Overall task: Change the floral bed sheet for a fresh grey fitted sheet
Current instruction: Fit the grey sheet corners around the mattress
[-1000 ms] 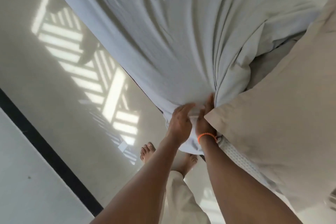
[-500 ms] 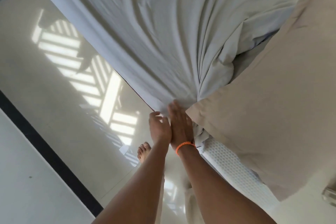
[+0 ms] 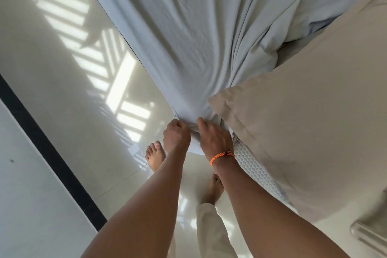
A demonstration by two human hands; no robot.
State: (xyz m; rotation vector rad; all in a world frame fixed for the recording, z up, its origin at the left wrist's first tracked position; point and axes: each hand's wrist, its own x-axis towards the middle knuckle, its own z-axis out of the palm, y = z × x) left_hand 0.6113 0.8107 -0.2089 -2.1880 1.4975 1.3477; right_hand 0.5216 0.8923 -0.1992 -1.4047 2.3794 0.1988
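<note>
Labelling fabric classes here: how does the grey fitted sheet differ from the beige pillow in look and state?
The grey fitted sheet is pale grey and heavily creased, its folds running to the mattress corner; the beige pillow is tan and nearly smooth. The left hand and right hand both grip the sheet's bunched corner; neither holds the pillow. Both are plain, unpatterned fabric on the bed.

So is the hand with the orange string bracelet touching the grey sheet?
Touching. The head view shows the right hand gripping the bunched pale grey fitted sheet at the mattress corner.
</note>
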